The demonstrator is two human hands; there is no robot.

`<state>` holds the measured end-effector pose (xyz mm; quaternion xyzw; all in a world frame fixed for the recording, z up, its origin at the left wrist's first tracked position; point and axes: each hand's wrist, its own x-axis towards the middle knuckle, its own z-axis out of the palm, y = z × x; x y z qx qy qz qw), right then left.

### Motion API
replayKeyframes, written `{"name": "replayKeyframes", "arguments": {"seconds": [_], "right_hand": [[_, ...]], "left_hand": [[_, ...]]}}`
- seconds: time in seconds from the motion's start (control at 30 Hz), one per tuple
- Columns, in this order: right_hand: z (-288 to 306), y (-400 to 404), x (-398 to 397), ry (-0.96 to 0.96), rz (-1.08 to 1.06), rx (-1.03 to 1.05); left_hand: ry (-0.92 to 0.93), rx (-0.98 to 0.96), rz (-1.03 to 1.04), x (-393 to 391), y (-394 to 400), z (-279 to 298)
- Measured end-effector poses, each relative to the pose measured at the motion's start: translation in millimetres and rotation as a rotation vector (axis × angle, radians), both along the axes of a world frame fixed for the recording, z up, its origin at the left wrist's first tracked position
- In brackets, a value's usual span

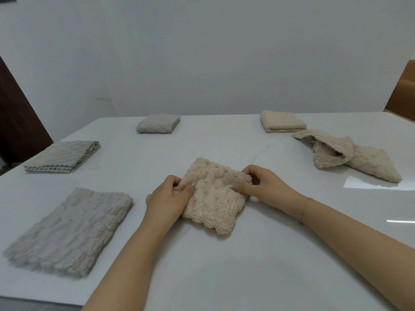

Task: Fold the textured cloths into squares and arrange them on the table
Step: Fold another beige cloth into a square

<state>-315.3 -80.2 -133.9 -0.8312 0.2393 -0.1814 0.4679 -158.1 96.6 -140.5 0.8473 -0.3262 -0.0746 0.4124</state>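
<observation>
Both hands, left [167, 198] and right [261, 186], pinch the folded beige cloth [215, 198] on the white table [247, 265].

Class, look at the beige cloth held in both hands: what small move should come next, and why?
Probably lay the pinched far edge down flat: the left hand and right hand pinch the beige cloth, already roughly square but puffed up.

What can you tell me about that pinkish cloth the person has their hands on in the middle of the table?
The beige-pink cloth looks soft and fluffy, with a bumpy, bubble-like texture. It is folded into a rough square, lying flat on the white table, turned at a slight angle. Its near edge is wavy. The left hand pinches its left edge and the right hand pinches its upper right corner.
</observation>
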Motion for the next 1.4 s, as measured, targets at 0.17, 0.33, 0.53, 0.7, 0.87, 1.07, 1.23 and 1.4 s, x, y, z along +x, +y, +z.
{"name": "replayKeyframes", "arguments": {"seconds": [0.17, 0.33, 0.53, 0.7, 0.87, 1.07, 1.23, 1.4], "right_hand": [[14.7, -1.4, -10.8, -0.168, 0.076, 0.524], [29.5, -5.5, -45.9, -0.215, 0.034, 0.701], [57.4, -21.3, -113.1, -0.151, 0.0, 0.67], [62.3, -42.4, -169.8, -0.091, -0.169, 0.615], [49.0, -44.5, -212.1, -0.026, -0.372, 0.506], [31.1, -40.0, -238.7, 0.071, -0.382, 0.21], [20.2, -38.7, -243.4, 0.024, -0.407, 0.095], [14.5, -42.0, -238.3, -0.026, -0.392, 0.028]], "left_hand": [[0.405, -0.335, -0.115, -21.0, 4.8, 13.9], [0.741, -0.476, -0.18, -49.4, -3.9, 30.8], [0.898, -0.374, -0.417, -105.5, -30.6, 41.3], [0.823, -0.306, -0.48, -163.3, -52.1, 35.6], [0.607, -0.23, -0.507, -205.6, -59.8, 22.3], [0.424, -0.193, -0.517, -227.7, -62.4, 13.2], [0.288, -0.181, -0.503, -235.1, -60.5, 9.7], [0.257, -0.19, -0.481, -234.6, -59.2, 8.7]]}}
